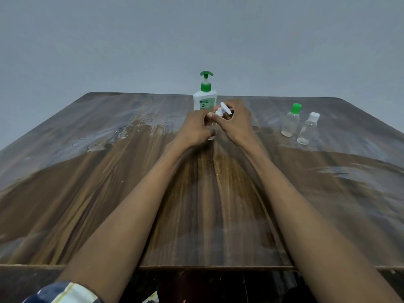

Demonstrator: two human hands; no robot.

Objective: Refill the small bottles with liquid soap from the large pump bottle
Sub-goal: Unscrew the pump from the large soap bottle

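A large white pump bottle (204,99) with a green pump stands at the far middle of the wooden table (131,182). Just in front of it my left hand (195,127) is wrapped around a small clear bottle (211,137); only its base shows below my fingers. My right hand (235,121) pinches that bottle's white cap (223,110) at the top. To the right stand two more small clear bottles, apart from my hands: one with a green cap (290,121), one with a white cap (307,129).
Wet patches and droplets (135,127) lie on the table's far left. A plain grey wall rises behind the table. The table's near edge (214,267) runs across the bottom, with a striped sleeve at the lower left.
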